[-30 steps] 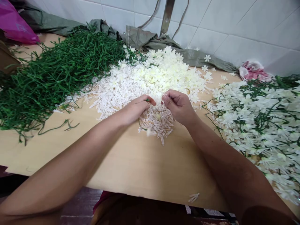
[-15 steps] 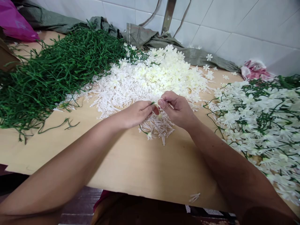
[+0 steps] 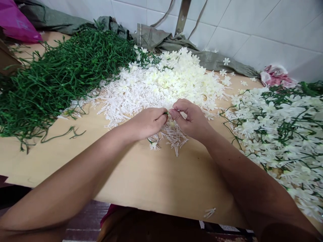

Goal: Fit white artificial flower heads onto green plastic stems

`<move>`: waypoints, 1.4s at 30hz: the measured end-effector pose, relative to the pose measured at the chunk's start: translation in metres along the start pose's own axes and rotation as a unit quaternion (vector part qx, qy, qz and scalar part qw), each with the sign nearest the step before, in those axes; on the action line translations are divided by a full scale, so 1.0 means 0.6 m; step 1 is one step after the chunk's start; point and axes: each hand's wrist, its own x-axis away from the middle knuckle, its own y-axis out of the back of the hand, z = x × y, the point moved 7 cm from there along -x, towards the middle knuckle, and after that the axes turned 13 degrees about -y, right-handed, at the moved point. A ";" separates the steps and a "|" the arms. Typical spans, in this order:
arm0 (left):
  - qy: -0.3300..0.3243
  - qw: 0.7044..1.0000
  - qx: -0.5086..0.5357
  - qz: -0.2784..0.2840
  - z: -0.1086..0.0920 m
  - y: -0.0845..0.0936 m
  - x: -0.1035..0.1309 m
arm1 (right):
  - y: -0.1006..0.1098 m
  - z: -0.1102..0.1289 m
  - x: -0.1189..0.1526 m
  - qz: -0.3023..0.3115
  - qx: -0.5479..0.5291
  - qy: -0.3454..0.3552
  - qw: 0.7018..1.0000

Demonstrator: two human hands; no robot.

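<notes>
One short bit of green stem (image 3: 166, 113) shows at the fingertips of the left hand (image 3: 150, 123), just left of the thumb and forefinger of the right hand (image 3: 190, 118). The left hand is the nearer, its thumb and fingers pinched together on the stem; the right thumb and forefinger meet at their tips, with a small gap behind, and whether they grip anything cannot be told. The two sets of fingertips are touching or nearly so. The stem's long axis cannot be followed, as most of it is hidden by the left hand. Below that hand hangs or lies a white flower (image 3: 153, 146) with a trace of green; its link to the stem is unclear. Beneath and beyond are white sticks (image 3: 118, 104), partly covered by the hands, then pale blossoms (image 3: 181, 74). Farther out, green stalks (image 3: 68, 74) fill the left side, and stemmed flowers (image 3: 272, 127) on the right are cut off by the frame.
</notes>
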 end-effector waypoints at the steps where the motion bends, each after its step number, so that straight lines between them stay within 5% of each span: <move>1: -0.003 1.000 0.021 -0.013 0.001 0.003 0.000 | 0.000 0.001 0.000 -0.006 0.006 0.009 1.000; 8: -0.021 0.987 0.156 -0.036 0.018 0.004 0.001 | -0.001 -0.011 0.000 -0.033 -0.029 0.003 0.999; 20: -0.011 0.983 0.174 -0.055 0.025 -0.002 0.003 | -0.007 -0.010 0.009 -0.058 -0.035 0.018 0.998; 27: -0.005 0.986 0.168 -0.020 0.020 -0.007 0.003 | -0.022 -0.019 0.008 0.027 -0.127 -0.023 0.991; 36: 0.009 0.993 0.117 -0.032 0.021 -0.018 0.003 | -0.039 -0.040 0.009 0.135 -0.190 -0.166 0.958; 42: 0.012 0.998 0.055 -0.037 0.015 -0.014 0.004 | -0.038 -0.049 0.008 0.128 -0.158 -0.189 0.961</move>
